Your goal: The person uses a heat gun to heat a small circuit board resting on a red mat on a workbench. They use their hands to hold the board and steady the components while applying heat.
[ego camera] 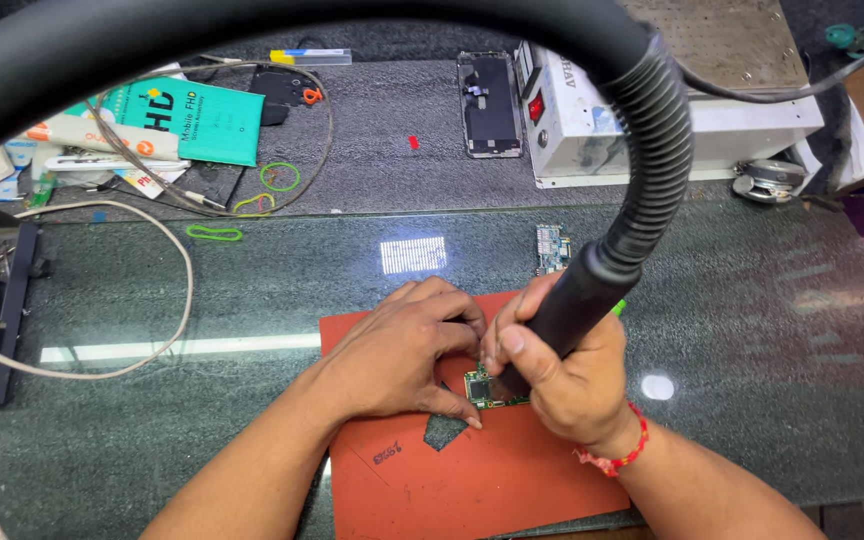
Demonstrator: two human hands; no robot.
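Two hands over small green circuit board near front edge of red rubber mat, left hand fingers pressing beside board, right hand clenched around black hose-fed hot-air nozzle handle touching board.

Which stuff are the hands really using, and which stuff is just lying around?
In use:
right hand gripping the black hose tool
left hand steadying the small circuit board
red mat

Lying about:
second circuit board
phone
green rubber bands
teal packet
white box machine

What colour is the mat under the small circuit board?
The mat is orange-red, seen best in the head view; the green circuit board lies on it.
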